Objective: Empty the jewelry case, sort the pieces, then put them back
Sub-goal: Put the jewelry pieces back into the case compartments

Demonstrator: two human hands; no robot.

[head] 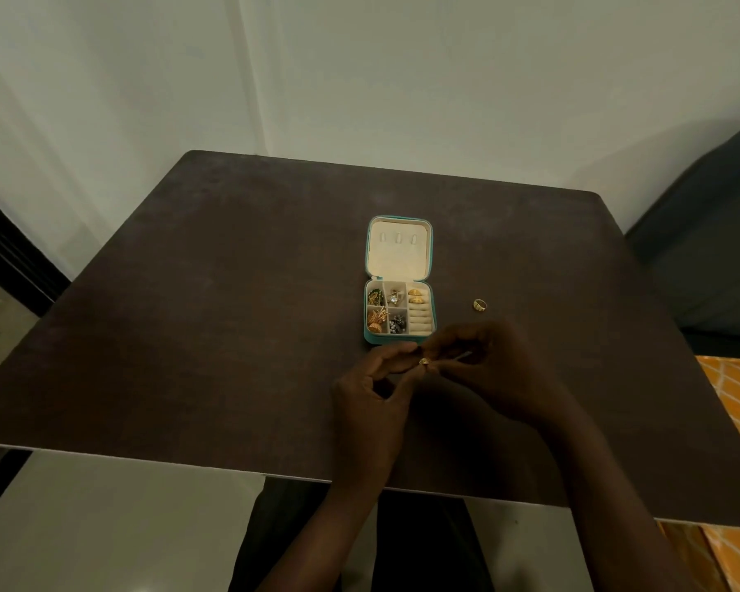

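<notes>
Gold ring (479, 305) lies out on the counter (231, 335); fingers (406, 364) of both hands pinch a second ring (424, 361); the case (399, 311) remains mostly full.

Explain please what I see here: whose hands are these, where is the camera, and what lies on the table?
There is no machine: a person works with bare hands, and one camera worn on the head looks down at them. On the dark table lies an open teal jewelry case, lid folded back, with earrings and gold rings in its compartments. One gold ring lies alone on the table, to the right of the case. In front of the case, the left hand and right hand meet, and their fingertips pinch a small gold piece, probably another ring.
</notes>
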